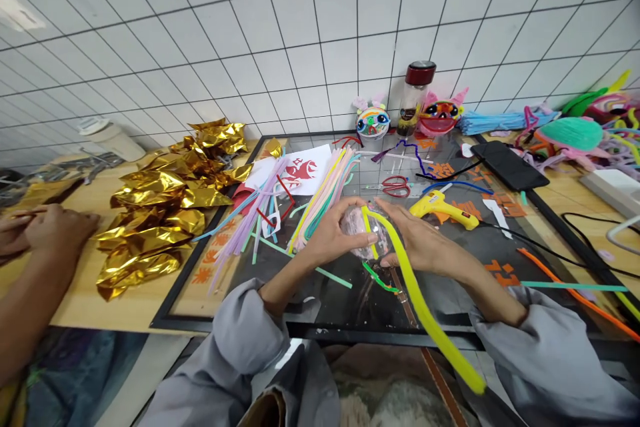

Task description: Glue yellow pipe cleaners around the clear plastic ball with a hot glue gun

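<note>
Head view: the left hand [343,230] and right hand [413,237] curl around a transparent ball [354,221] from opposite sides, holding it over the near part of the table [73,303]. A yellow pipe cleaner [414,290] crosses the ball under the left thumb, its long end hanging toward the person's lap. Near the right hand lies a yellow glue gun [445,209]; near the left, bundled pastel pipe cleaners [320,203]. Red-handled scissors [397,187] lie farther back.

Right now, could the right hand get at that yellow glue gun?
Probably yes: the yellow glue gun lies just beyond the right hand, with nothing visible between them, though it would likely have to leave the clear ball.
</note>
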